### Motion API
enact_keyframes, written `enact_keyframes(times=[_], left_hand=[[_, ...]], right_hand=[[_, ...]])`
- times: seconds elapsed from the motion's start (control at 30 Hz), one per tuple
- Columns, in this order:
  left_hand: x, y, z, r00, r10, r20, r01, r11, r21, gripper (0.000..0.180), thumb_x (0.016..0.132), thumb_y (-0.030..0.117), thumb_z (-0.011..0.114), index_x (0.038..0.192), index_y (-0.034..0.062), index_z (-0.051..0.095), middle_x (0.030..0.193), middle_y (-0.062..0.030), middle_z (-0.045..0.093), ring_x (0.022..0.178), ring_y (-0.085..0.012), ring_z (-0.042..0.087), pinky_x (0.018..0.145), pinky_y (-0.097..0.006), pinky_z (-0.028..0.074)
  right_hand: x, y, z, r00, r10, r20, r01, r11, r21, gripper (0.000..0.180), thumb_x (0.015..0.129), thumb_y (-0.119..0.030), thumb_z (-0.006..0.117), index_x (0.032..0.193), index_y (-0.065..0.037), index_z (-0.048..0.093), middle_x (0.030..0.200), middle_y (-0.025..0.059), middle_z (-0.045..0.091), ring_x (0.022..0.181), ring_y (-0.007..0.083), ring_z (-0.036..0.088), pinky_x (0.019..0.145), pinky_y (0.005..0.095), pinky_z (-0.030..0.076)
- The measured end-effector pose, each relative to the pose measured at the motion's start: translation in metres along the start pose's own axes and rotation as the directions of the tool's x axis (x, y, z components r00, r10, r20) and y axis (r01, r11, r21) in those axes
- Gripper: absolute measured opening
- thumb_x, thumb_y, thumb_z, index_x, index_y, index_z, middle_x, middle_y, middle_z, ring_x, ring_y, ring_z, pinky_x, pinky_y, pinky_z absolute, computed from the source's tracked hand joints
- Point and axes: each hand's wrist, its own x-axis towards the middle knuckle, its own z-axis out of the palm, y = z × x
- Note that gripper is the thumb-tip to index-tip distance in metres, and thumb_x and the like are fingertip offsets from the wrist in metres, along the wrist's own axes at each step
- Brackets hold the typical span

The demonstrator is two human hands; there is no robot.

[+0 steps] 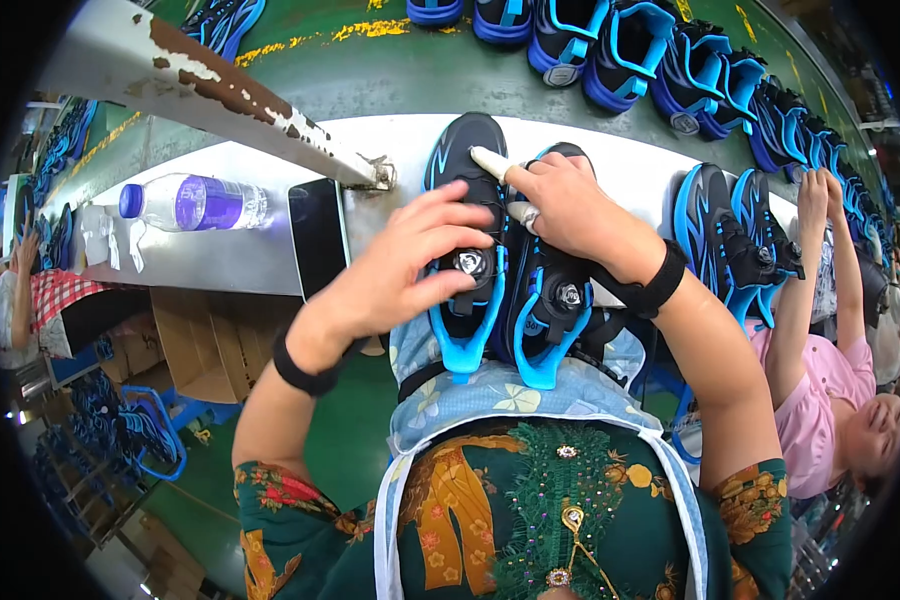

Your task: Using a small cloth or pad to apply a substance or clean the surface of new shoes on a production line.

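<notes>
Two black and blue sneakers lie side by side before me, toes pointing away: a left sneaker (467,140) and a right sneaker (544,270). Each has a round dial on its tongue and a bright blue collar. My left hand (410,255) is spread over the left sneaker, thumb and fingers apart around its dial (471,262). Across the right sneaker reaches my right hand (575,215), covering part of its upper. White covers sit on two of its digits; the stretched index finger touches the left sneaker near the toe. It grips nothing that I can see.
A peeling metal post (260,100) slants over the bench (240,255). Left of me are a phone (317,235) and a bottle (195,203). Another pair of sneakers (705,220) stands at right, beside a co-worker in pink (815,385). Rows of sneakers (620,60) line the far side.
</notes>
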Motion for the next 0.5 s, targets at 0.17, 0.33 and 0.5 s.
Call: enact_keyframes(times=[0.17, 0.33, 0.5], left_hand=[[-0.012, 0.022, 0.043, 0.851, -0.287, -0.439, 0.3, 0.953, -0.039, 0.04, 0.071, 0.012, 0.08, 0.106, 0.0056, 0.063, 0.125, -0.011, 0.06, 0.131, -0.034, 0.046, 0.106, -0.044, 0.038], [-0.001, -0.006, 0.011, 0.997, -0.05, -0.054, 0.041, 0.987, -0.158, 0.031, 0.078, 0.011, 0.072, 0.108, 0.0048, 0.068, 0.119, -0.0083, 0.067, 0.134, -0.0322, 0.045, 0.108, -0.044, 0.035], [0.025, -0.023, -0.025, 0.938, 0.156, 0.311, -0.085, 0.97, -0.229, 0.035, 0.084, 0.013, 0.067, 0.117, 0.0051, 0.065, 0.126, -0.0079, 0.063, 0.135, -0.0326, 0.043, 0.11, -0.046, 0.033]], right_hand=[[0.0, -0.003, 0.0, 1.0, 0.002, -0.006, -0.002, 1.0, 0.026, 0.059, 0.083, -0.017, 0.068, 0.139, -0.017, 0.047, 0.096, 0.0147, 0.067, 0.098, 0.0342, 0.058, 0.086, 0.0461, 0.039], [0.003, 0.003, 0.001, 1.0, -0.021, -0.003, 0.021, 1.0, -0.019, 0.074, 0.083, -0.018, 0.068, 0.15, -0.023, 0.035, 0.097, 0.0134, 0.067, 0.098, 0.0335, 0.059, 0.083, 0.0458, 0.039], [0.012, -0.005, -0.012, 0.996, 0.001, 0.086, 0.001, 1.0, -0.025, 0.071, 0.078, -0.01, 0.069, 0.143, -0.017, 0.043, 0.098, 0.0143, 0.067, 0.102, 0.0344, 0.058, 0.088, 0.0457, 0.038]])
